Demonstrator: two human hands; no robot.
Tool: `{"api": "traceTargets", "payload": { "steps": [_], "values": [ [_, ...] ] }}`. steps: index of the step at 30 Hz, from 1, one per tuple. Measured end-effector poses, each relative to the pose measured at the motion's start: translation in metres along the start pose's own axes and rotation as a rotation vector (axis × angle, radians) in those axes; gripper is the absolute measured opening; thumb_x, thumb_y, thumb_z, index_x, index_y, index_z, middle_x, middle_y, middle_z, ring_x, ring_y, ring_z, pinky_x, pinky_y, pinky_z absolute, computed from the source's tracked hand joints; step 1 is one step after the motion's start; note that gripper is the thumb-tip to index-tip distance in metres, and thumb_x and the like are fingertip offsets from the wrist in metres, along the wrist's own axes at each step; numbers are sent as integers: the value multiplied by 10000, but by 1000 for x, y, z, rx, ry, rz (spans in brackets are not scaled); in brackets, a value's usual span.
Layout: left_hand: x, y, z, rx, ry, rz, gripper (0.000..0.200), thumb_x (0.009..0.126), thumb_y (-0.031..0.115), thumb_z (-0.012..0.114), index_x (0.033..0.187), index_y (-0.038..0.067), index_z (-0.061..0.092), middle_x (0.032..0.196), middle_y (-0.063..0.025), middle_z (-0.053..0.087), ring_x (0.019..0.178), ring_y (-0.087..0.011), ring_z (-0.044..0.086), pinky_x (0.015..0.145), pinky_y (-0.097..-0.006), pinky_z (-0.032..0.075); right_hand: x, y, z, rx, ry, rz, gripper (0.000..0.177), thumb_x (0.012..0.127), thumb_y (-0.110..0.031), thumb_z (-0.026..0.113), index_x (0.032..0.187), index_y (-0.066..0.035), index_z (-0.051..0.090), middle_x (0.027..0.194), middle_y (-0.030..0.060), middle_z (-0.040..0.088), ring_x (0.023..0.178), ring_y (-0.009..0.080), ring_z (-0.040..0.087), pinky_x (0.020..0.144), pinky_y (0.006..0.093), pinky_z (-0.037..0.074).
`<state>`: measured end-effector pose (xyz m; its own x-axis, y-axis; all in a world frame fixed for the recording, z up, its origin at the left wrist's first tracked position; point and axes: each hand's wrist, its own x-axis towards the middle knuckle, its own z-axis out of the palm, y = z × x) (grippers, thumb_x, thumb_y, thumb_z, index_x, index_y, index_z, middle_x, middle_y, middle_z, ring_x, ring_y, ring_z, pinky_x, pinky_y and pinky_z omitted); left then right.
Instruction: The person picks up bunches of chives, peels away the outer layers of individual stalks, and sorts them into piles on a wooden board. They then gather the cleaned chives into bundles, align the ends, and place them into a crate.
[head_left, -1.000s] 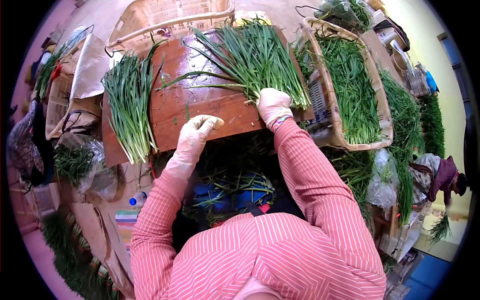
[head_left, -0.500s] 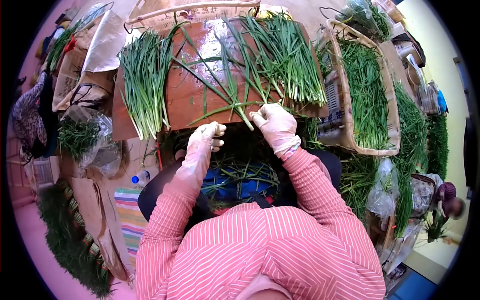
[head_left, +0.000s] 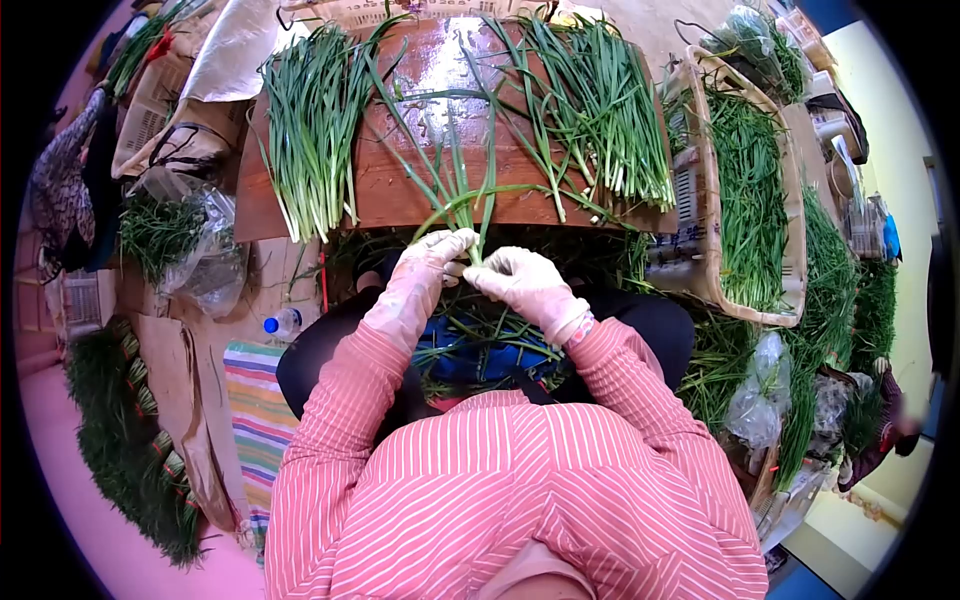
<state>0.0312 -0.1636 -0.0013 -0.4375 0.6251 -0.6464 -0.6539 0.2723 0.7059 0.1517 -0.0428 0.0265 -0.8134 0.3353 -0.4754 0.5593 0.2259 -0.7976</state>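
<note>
My left hand (head_left: 428,275), in a pale glove, pinches the lower end of a few garlic chives (head_left: 457,185) at the board's near edge. Close beside it, my gloved right hand (head_left: 528,287) has its thumb and fingers closed on the stalk bases. The chives' leaves fan out away from me over the wet brown board (head_left: 385,195). One bent leaf crosses them to the right. On the board's left lies a thick bundle of chives (head_left: 315,130) with white ends towards me; a larger pile of chives (head_left: 610,125) covers the right side.
A crate (head_left: 797,250) full of greens stands at the right. Plastic bags (head_left: 215,260) and a blue-capped bottle (head_left: 284,323) are at the left, near a striped mat (head_left: 258,400). Chive scraps (head_left: 480,345) lie on blue material between my legs. Another person (head_left: 885,425) is at the far right.
Both hands have come together and closed on the chive bases, which the left hand was apart from before. The chive ends have shifted towards me, and the view has tilted slightly.
</note>
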Motion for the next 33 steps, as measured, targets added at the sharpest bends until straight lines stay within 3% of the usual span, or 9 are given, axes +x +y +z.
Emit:
{"api": "traceTargets", "payload": {
  "steps": [2,6,8,10,13,17,22,30,33],
  "values": [
    [-4,-2,3,-39,-77,28,220,904,233,567,1034,66,626,848,11,611,653,-65,509,599,-199,397,1,-5,3,568,-43,-7,305,847,-356,640,814,-55,605,703,-30,598,593,50,457,543,214,376],
    [6,-8,0,-137,-96,103,236,916,223,542,1066,64,629,845,13,610,663,-57,501,639,-223,412,9,20,15,844,5,76,276,847,-334,623,866,-58,624,753,-6,633,607,49,508,561,184,391],
    [5,-2,-6,-133,-23,147,232,918,244,542,1039,75,647,861,19,617,675,-67,498,656,-220,401,5,38,14,653,-29,201,318,843,-380,616,851,-65,654,746,12,646,635,73,545,559,225,408],
    [12,0,-16,-215,-53,139,234,918,259,545,1053,90,637,918,20,635,700,-80,512,684,-234,407,3,66,10,-165,-224,217,413,866,-438,523,807,-61,683,775,93,670,691,204,620,625,331,472],
    [14,-1,-18,-277,-57,132,249,921,265,544,1084,90,612,941,17,633,730,-88,531,707,-256,418,-11,51,7,-802,10,351,513,902,-472,414,833,-49,695,820,146,673,796,329,643,731,420,482],
    [28,-24,-18,-325,-245,60,280,918,273,550,1116,77,585,1007,-51,628,825,-164,572,755,-314,442,-13,15,-10,614,-313,254,458,923,-458,469,851,-52,669,849,37,692,694,103,602,629,239,449],
    [2,-4,3,-155,-142,109,353,927,322,523,1163,68,591,1095,-72,601,933,-178,562,834,-362,447,-14,16,15,230,-23,63,194,873,-211,626,865,-19,650,756,-4,651,626,75,548,628,223,455],
    [7,-6,-7,-112,-299,136,374,956,319,445,1189,57,577,1161,-56,584,1008,-184,555,898,-353,433,1,34,16,1078,-45,144,253,895,-269,574,934,-28,637,822,41,659,669,80,562,630,204,440],
    [6,2,-8,-70,-125,169,330,946,307,439,1096,78,624,1123,-82,588,1005,-197,546,907,-337,399,-1,56,12,698,-71,262,225,886,-225,561,909,-21,653,811,40,655,687,77,564,610,201,440]
  ]
}}
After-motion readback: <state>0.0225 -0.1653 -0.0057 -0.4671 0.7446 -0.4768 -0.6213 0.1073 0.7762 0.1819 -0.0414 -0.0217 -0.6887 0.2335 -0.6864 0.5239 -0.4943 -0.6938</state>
